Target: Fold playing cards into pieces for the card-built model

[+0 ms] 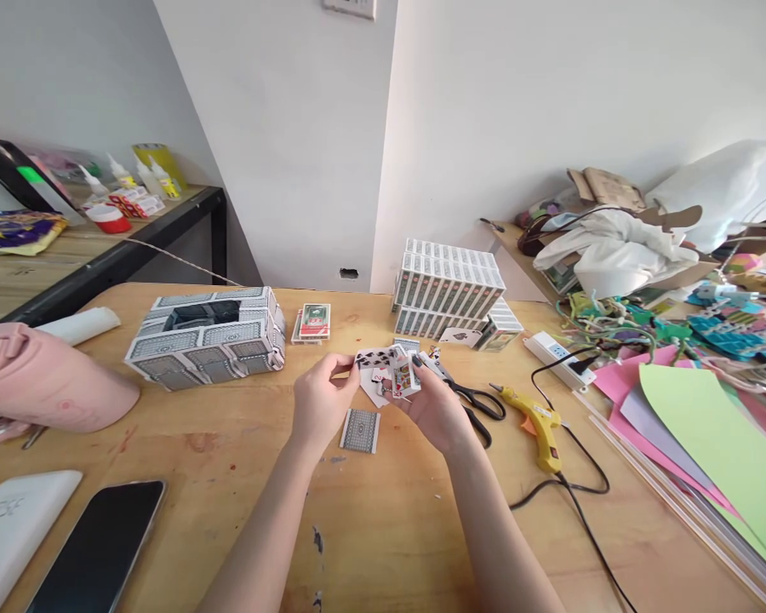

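My left hand (322, 400) pinches the left end of a black-pip playing card (374, 358). In my right hand (435, 407) is a face card (403, 377), gripped between thumb and fingers. The two cards meet or overlap between my hands; the exact contact is too small to tell. Under them lie loose white cards (374, 392). A grey patterned card piece (361, 431) rests on the table just below. Black-handled scissors (482, 403) lie to the right of my right hand, their blades partly covered by cards.
A box covered in cards (210, 336) stands at left, with small card packs (312, 323) beside it. Stacked card boxes (450, 289) stand behind my hands. A yellow glue gun (540, 426), its cable and a power strip (558, 358) are at right; a phone (99, 545) lies front left.
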Motion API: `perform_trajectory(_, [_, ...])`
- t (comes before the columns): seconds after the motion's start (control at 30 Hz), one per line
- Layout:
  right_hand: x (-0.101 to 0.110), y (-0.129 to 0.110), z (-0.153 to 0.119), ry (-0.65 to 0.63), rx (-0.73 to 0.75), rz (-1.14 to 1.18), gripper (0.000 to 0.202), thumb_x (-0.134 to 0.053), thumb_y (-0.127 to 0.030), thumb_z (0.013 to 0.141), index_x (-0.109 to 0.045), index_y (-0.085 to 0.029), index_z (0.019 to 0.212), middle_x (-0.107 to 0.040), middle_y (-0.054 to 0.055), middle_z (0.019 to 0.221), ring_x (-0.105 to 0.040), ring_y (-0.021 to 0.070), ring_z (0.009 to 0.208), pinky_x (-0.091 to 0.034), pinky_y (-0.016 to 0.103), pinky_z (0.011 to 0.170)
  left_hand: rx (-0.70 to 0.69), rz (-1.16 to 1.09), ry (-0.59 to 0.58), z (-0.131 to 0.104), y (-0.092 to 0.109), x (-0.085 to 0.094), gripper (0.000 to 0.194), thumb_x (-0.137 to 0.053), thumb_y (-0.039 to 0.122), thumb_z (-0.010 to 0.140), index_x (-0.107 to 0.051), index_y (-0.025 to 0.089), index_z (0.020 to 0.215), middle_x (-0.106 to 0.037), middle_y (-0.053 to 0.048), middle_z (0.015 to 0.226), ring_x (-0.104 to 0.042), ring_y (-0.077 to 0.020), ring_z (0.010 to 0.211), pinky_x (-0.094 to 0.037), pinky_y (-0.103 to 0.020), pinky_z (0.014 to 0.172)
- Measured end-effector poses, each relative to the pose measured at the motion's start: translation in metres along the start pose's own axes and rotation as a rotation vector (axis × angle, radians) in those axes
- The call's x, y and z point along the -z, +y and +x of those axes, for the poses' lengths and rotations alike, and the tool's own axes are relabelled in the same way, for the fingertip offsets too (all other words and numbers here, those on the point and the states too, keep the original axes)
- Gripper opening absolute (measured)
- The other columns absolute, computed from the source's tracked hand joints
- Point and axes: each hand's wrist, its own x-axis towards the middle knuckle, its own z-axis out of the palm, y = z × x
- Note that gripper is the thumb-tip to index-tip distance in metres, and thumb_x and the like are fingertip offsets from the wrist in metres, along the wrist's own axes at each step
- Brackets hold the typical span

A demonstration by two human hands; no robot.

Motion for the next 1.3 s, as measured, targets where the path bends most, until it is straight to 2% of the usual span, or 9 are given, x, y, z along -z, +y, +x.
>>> perform_trajectory(0.23, [-0.005,-0.001,-0.001,-0.044,0.092,-0.080,0.024,-0.069,-0.037,0.073,-0.068,-0.019,0.089,-0.068,0.006,0.093,-0.062,0.0192,0.085,-0.048,0.033,0.079,0.016,-0.182,-0.365,-0.003,0.010,0.001,0.012,-0.063,0.025,0.073,-0.059,0.020,0.083,-0.068,-0.003,0.093,-0.065,-0.0155,0.079,-0.054,-0.027,0.068])
perform_trajectory(0.37, [-0.007,-0.001,-0.004,-0.126,0.062,-0.164,0.022,-0.068,-0.033,0.074,-0.068,-0.020,0.091,-0.068,0.005,0.091,-0.060,0.0167,0.080,-0.046,0.028,0.073,-0.067,-0.189,-0.440,-0.004,0.013,0.003,0.013,-0.064,0.021,0.070,-0.052,0.020,0.074,-0.061,-0.005,0.114,-0.061,-0.0180,0.094,-0.052,-0.029,0.074])
perform_trajectory(0.47, [-0.008,0.001,-0.006,-0.148,0.031,-0.179,0.024,-0.068,-0.031,0.074,-0.068,-0.018,0.094,-0.066,0.005,0.087,-0.058,0.0146,0.076,-0.044,0.026,0.070,-0.115,-0.140,-0.480,-0.004,0.013,0.004,0.016,-0.064,0.022,0.071,-0.048,0.020,0.071,-0.061,-0.004,0.112,-0.057,-0.0197,0.102,-0.049,-0.030,0.075])
perform_trajectory(0.57, [-0.009,0.000,-0.006,-0.124,0.023,-0.166,0.023,-0.069,-0.031,0.073,-0.069,-0.018,0.092,-0.066,0.004,0.085,-0.056,0.0140,0.075,-0.043,0.026,0.068,-0.146,-0.097,-0.486,-0.006,0.011,0.003,0.017,-0.063,0.020,0.071,-0.046,0.020,0.069,-0.058,-0.004,0.109,-0.056,-0.0189,0.099,-0.047,-0.028,0.071])
perform_trajectory(0.67, [-0.012,-0.002,-0.006,-0.064,0.056,-0.138,0.021,-0.069,-0.032,0.072,-0.069,-0.019,0.089,-0.066,0.004,0.086,-0.057,0.0147,0.077,-0.044,0.027,0.072,-0.169,-0.066,-0.440,-0.007,0.009,0.000,0.016,-0.060,0.017,0.072,-0.045,0.019,0.068,-0.052,-0.005,0.106,-0.057,-0.0136,0.078,-0.045,-0.026,0.064])
perform_trajectory(0.77, [-0.015,-0.002,-0.007,-0.039,0.064,-0.153,0.023,-0.070,-0.031,0.071,-0.069,-0.019,0.090,-0.066,0.003,0.087,-0.057,0.0153,0.079,-0.043,0.027,0.075,-0.187,-0.024,-0.431,-0.008,0.010,0.000,0.015,-0.057,0.012,0.071,-0.044,0.019,0.068,-0.050,-0.004,0.107,-0.050,-0.0081,0.061,-0.043,-0.025,0.060])
perform_trajectory(1.0, [-0.018,0.000,-0.008,-0.084,0.054,-0.238,0.026,-0.068,-0.034,0.073,-0.068,-0.022,0.096,-0.067,0.001,0.089,-0.059,0.0169,0.083,-0.043,0.030,0.082,-0.198,0.016,-0.428,-0.008,0.012,0.001,0.015,-0.054,0.009,0.068,-0.044,0.020,0.068,-0.049,-0.004,0.111,-0.054,-0.0105,0.068,-0.043,-0.025,0.062])
perform_trajectory(1.17, [-0.016,0.001,-0.008,-0.091,0.080,-0.309,0.030,-0.069,-0.036,0.072,-0.068,-0.022,0.099,-0.067,0.002,0.089,-0.060,0.0187,0.084,-0.044,0.033,0.083,-0.197,0.034,-0.437,-0.008,0.012,0.000,0.015,-0.053,0.007,0.067,-0.044,0.020,0.067,-0.050,-0.004,0.110,-0.052,-0.0093,0.062,-0.041,-0.025,0.057])
perform_trajectory(1.3, [-0.017,0.001,-0.007,-0.149,0.067,-0.291,0.033,-0.069,-0.036,0.073,-0.067,-0.022,0.102,-0.067,0.002,0.089,-0.060,0.0194,0.086,-0.044,0.033,0.083,-0.191,0.033,-0.439,-0.009,0.013,0.000,0.015,-0.051,0.006,0.066,-0.045,0.020,0.067,-0.050,-0.003,0.112,-0.051,-0.0084,0.060,-0.039,-0.024,0.055])
